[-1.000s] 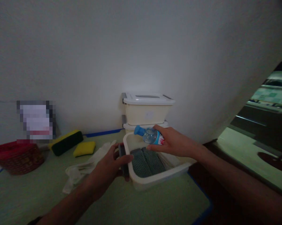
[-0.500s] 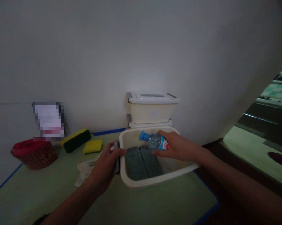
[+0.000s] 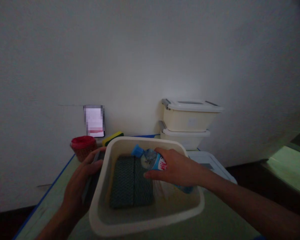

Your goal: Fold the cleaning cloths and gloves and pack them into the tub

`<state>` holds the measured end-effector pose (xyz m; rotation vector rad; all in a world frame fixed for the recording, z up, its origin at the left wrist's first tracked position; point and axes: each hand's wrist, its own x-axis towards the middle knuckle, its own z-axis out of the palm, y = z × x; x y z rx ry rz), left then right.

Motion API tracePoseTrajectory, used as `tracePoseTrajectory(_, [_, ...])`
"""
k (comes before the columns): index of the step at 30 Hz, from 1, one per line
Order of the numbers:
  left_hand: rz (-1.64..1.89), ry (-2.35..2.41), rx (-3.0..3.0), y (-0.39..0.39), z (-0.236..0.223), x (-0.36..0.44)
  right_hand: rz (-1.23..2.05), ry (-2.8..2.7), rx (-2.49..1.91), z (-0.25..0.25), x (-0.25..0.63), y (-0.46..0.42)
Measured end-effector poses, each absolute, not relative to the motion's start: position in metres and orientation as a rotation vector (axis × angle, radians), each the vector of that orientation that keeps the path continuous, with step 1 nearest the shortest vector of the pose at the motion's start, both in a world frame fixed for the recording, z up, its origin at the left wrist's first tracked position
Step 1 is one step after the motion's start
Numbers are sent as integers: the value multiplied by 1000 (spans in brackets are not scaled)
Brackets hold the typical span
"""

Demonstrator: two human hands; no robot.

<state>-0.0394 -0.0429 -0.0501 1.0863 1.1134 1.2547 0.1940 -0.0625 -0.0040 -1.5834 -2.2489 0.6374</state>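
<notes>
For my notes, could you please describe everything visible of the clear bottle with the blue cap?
The clear, plastic-looking bottle has a blue cap on and a blue-and-white label with red characters. The bare right hand grips its body, partly hiding it; it slants, cap toward the left, over the open, cream, rectangular plastic bin.

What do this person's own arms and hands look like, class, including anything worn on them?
The left hand and right hand look ungloved, each grip simply fingers and thumb. Both forearms are bare where they show, with no sleeve, watch or bracelet in view. No ring or marking can be made out, though the picture is dim and some fingers are hidden.
</notes>
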Motion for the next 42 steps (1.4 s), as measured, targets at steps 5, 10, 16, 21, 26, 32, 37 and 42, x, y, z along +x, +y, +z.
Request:
tracePoseTrajectory(5, [1291,1045,1010,-27,-63,-51,594,-2237,-1643,-26,177,-41])
tracePoseTrajectory(10, [1298,1037,984,-23,-75,-48,416,-2316,-1624,-24,179,-31])
tracePoseTrajectory(16, [1335,1032,941,-26,-71,-41,357,-2608,-1533,-6,180,-30])
tracePoseTrajectory(21, [1339,1030,957,-28,-72,-41,449,-2772,-1543,-8,171,-35])
tracePoseTrajectory(26, [1371,999,971,-29,-76,-41,621,-2908,-1358,-22,161,-42])
tracePoseTrajectory(32, [1404,1025,1013,-27,-80,-41,980,-3045,-1346,-28,153,-38])
tracePoseTrajectory(37, [1423,1050,1014,-26,-79,-42,922,-3072,-1298,-31,157,-31])
tracePoseTrajectory(42, [1432,1055,1015,-25,-78,-41,723,-2878,-1192,-27,175,-25])
